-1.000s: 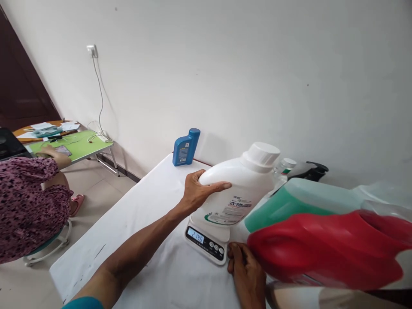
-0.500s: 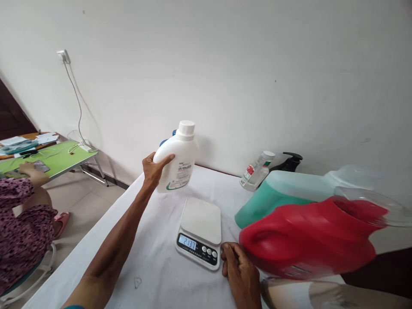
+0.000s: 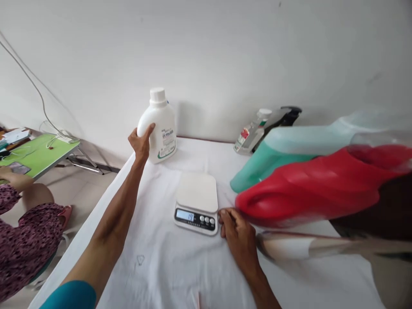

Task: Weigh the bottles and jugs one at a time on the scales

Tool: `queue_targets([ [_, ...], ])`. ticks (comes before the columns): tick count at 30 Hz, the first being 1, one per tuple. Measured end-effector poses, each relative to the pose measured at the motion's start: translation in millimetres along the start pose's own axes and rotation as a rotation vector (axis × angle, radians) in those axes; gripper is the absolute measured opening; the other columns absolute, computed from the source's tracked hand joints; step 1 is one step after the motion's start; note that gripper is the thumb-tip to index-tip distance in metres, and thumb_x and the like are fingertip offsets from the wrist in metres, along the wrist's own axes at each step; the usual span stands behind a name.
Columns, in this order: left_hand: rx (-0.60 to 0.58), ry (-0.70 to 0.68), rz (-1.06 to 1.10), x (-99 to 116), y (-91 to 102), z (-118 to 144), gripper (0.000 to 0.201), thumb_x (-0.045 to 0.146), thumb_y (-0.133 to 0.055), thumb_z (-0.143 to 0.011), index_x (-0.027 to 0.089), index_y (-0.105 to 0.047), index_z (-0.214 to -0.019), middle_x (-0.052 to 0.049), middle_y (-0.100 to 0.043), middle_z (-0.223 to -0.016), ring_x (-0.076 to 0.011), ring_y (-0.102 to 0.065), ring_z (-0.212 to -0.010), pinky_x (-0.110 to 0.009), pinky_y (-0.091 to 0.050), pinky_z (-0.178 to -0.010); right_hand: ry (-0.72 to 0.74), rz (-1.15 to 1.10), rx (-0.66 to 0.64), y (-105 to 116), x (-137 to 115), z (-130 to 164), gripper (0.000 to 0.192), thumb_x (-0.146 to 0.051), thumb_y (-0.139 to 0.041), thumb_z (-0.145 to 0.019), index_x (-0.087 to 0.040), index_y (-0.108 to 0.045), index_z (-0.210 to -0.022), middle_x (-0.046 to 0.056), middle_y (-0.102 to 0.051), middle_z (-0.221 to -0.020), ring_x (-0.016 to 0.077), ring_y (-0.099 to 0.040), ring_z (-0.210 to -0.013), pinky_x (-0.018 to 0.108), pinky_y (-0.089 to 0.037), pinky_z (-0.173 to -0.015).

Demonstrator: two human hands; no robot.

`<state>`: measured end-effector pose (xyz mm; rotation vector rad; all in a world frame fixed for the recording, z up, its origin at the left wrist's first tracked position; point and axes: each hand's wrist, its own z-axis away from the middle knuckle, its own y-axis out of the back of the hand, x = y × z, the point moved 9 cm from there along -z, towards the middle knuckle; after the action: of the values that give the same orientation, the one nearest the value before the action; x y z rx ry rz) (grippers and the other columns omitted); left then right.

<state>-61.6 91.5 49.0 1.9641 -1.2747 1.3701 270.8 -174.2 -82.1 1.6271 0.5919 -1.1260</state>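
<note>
My left hand grips a white detergent bottle by its left side, thumb across the front. The bottle is capped and nearly upright, at the back left of the table near the wall. In front of it and to its right lies a white digital kitchen scale, nothing on its plate. The lit display seems to read 19. Beside the scale's lower right corner rests my right hand, fingers curled in against the scale's edge, with nothing visible in them.
To the right stand a clear bottle, a black pump bottle, a green bottle and a large red bottle. A pale bottle is nearer, blurred. At left, a person sits by a green table.
My left hand has moved the white bottle left, away from the scale, and down toward the table. The display has dropped from 2137. My right hand stays by the scale; the camera view has shifted.
</note>
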Motion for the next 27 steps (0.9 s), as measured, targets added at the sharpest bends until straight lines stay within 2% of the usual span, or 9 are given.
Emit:
queue_targets([
  [5, -0.097, -0.039, -0.075, 7, -4.2, 2, 0.055, 0.068, -0.082, -0.073, 0.018, -0.059, -0.081, -0.001, -0.057, -0.078, -0.0161, -0.055, -0.075, -0.03, -0.048, -0.069, -0.006, -0.029, 0.008, -1, -5, 0, 0.042, -0.059, -0.047, -0.095, -0.024, -0.062, -0.076, -0.002, -0.059, -0.054, 0.0163, -0.056, -0.047, 0.029, -0.042, -0.057],
  [9, 0.117, -0.305, -0.297, 65, 12.6, 17, 0.062, 0.057, -0.086, -0.078, 0.02, -0.06, -0.121, -0.013, -0.061, -0.127, -0.0298, -0.058, -0.124, -0.044, -0.049, -0.105, 0.021, -0.05, 0.011, -1, -6, 2, 0.042, -0.058, -0.048, -0.095, -0.024, -0.061, -0.075, -0.002, -0.06, -0.056, 0.0157, -0.056, -0.047, 0.029, -0.042, -0.056],
  [11, 0.08, -0.474, -0.293, 97, -8.7, 38, 0.064, 0.05, -0.084, -0.083, 0.021, -0.056, -0.133, -0.016, -0.057, -0.141, -0.0332, -0.051, -0.138, -0.049, -0.045, -0.113, 0.038, -0.054, 0.01, -1, -6, 3, 0.042, -0.058, -0.046, -0.097, -0.024, -0.06, -0.075, -0.003, -0.058, -0.054, 0.0162, -0.055, -0.047, 0.029, -0.041, -0.056],
  [14, -0.383, -0.558, -0.16, 119, -94.2, 81, 0.043, 0.041, -0.081, -0.088, 0.021, -0.064, -0.122, -0.014, -0.066, -0.127, -0.0272, -0.062, -0.117, -0.044, -0.052, -0.102, 0.05, -0.054, 0.018, -2, -3, 3, 0.043, -0.058, -0.047, -0.099, -0.024, -0.06, -0.075, -0.004, -0.056, -0.052, 0.0168, -0.056, -0.047, 0.029, -0.041, -0.057],
  [16, -0.793, -0.399, -0.109, 107, -161.1, 119, 0.033, 0.036, -0.081, -0.086, 0.018, -0.068, -0.111, -0.011, -0.071, -0.114, -0.0219, -0.065, -0.099, -0.04, -0.055, -0.093, 0.056, -0.062, 0.023, -2, -1, 3, 0.043, -0.058, -0.047, -0.099, -0.024, -0.06, -0.075, -0.003, -0.057, -0.053, 0.0167, -0.055, -0.046, 0.029, -0.041, -0.056],
  [18, -1.11, -0.114, -0.066, 85, -207.2, 157, 0.034, 0.029, -0.084, -0.079, 0.016, -0.07, -0.107, -0.012, -0.073, -0.111, -0.0209, -0.067, -0.096, -0.039, -0.056, -0.091, 0.065, -0.078, 0.017, -3, 1, 4, 0.044, -0.059, -0.047, -0.099, -0.024, -0.059, -0.075, -0.003, -0.058, -0.055, 0.0165, -0.055, -0.045, 0.028, -0.041, -0.054],
  [20, -1.287, 0.133, 0.051, 73, -226.1, 190, 0.035, 0.023, -0.081, -0.077, 0.016, -0.071, -0.11, -0.013, -0.074, -0.119, -0.0234, -0.069, -0.106, -0.041, -0.055, -0.097, 0.081, -0.091, 0.014, -3, 0, 4, 0.045, -0.059, -0.045, -0.101, -0.025, -0.058, -0.075, -0.002, -0.059, -0.057, 0.0165, -0.054, -0.046, 0.028, -0.04, -0.053],
  [22, -1.347, 0.253, 0.216, 76, -226.3, 209, 0.038, 0.023, -0.076, -0.079, 0.017, -0.071, -0.116, -0.014, -0.072, -0.13, -0.0257, -0.067, -0.12, -0.043, -0.051, -0.105, 0.104, -0.084, 0.024, -2, -1, 4, 0.046, -0.058, -0.044, -0.102, -0.025, -0.056, -0.074, -0.002, -0.059, -0.058, 0.0171, -0.055, -0.049, 0.028, -0.04, -0.055],
  [27, -1.367, 0.244, 0.246, 86, -216.3, 237, 0.049, 0.041, -0.091, -0.073, 0.016, -0.072, -0.11, -0.01, -0.076, -0.116, -0.0265, -0.069, -0.11, -0.041, -0.052, -0.1, 0.126, -0.061, 0.031, -3, -1, 2, 0.042, -0.055, -0.043, -0.103, -0.025, -0.057, -0.077, 0.001, -0.062, -0.063, 0.0198, -0.059, -0.059, 0.03, -0.041, -0.06],
])
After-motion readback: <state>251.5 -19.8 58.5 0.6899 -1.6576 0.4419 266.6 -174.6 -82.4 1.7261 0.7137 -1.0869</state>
